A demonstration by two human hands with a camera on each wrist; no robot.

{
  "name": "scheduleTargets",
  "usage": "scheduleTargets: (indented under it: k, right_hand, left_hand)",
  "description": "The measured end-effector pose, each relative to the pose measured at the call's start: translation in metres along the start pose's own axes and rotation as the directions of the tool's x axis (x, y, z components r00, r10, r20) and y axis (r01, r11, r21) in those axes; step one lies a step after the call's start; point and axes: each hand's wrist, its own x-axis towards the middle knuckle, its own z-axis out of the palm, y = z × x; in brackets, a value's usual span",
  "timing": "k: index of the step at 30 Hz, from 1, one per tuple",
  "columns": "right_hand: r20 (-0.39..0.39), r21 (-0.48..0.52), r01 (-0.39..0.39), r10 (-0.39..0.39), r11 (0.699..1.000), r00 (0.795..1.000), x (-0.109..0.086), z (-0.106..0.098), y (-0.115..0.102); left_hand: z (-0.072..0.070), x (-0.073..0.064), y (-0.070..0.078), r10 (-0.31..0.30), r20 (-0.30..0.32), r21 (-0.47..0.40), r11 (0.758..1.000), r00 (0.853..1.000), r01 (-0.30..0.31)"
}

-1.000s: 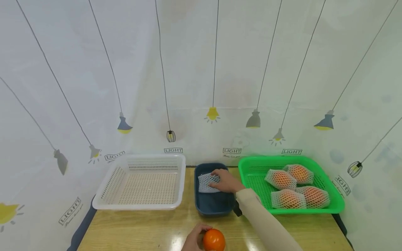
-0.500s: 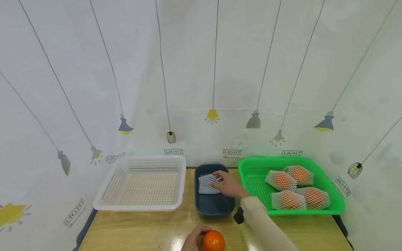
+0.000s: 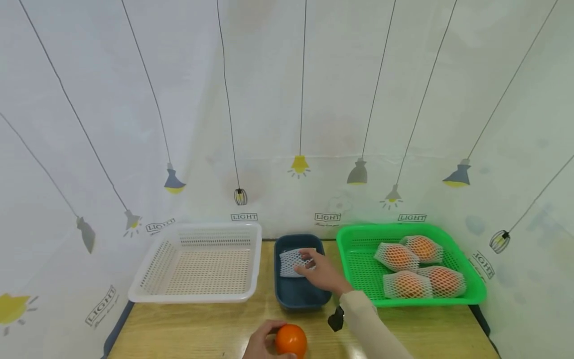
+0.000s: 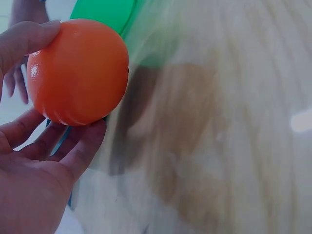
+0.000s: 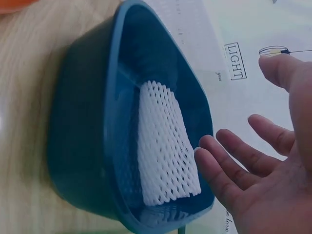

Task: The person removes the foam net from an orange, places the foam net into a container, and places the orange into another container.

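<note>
My left hand [image 3: 261,343] holds a smooth, shiny orange [image 3: 291,341] between thumb and fingers, low over the front of the table. In the left wrist view the thumb lies on its upper side and the fingertips are under it. My right hand [image 3: 325,273] is over the dark blue box [image 3: 302,298], fingers parted with nothing between them. In the right wrist view a white foam fruit net [image 5: 165,146] lies flat in that box, close to the fingertips. Whether a fingertip touches the net is hard to tell.
A white basket [image 3: 194,298] with pierced walls stands left of the box. On the right is a green basket [image 3: 358,294] with several foam-netted fruits [image 3: 407,285]. Behind them hangs a lamp-printed sheet [image 3: 269,99]. The wooden table [image 3: 188,329] runs along the front.
My right hand has drawn slightly back toward me over the box; the foam net stays in place. The left hand keeps hold of the orange. The head view has shifted a little.
</note>
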Motion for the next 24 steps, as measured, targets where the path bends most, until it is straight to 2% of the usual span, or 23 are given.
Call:
scheduleTargets:
  k: [4,7,12,16,20,24]
  right_hand:
    - [0.008,0.032,-0.010,0.009,0.999,1.000,-0.005,0.006,-0.002]
    - [0.010,0.063,-0.016,0.015,0.998,1.000,-0.008,0.011,-0.002]
    - [0.009,0.096,-0.009,0.009,0.995,1.000,-0.007,0.020,0.001]
    - [0.021,0.124,-0.018,0.016,0.992,1.000,-0.008,0.027,0.000]
    - [0.032,0.157,-0.019,0.014,0.987,0.999,-0.010,0.033,-0.003]
    - [0.034,0.196,-0.011,0.005,0.981,0.999,-0.012,0.037,-0.007]
  left_hand:
    - [-0.011,-0.001,0.006,-0.084,-0.024,-0.012,0.996,0.996,0.083]
    - [-0.019,0.001,0.011,-0.117,-0.028,-0.003,0.993,0.993,0.117]
    - [-0.031,0.002,0.023,-0.135,-0.058,0.044,0.990,0.989,0.137]
    - [-0.040,0.002,0.031,-0.122,-0.107,0.074,0.989,0.987,0.130]
    - [-0.048,0.001,0.042,-0.077,-0.176,0.108,0.989,0.981,0.097]
    - [-0.058,0.003,0.052,-0.042,-0.210,0.123,0.990,0.977,0.069]
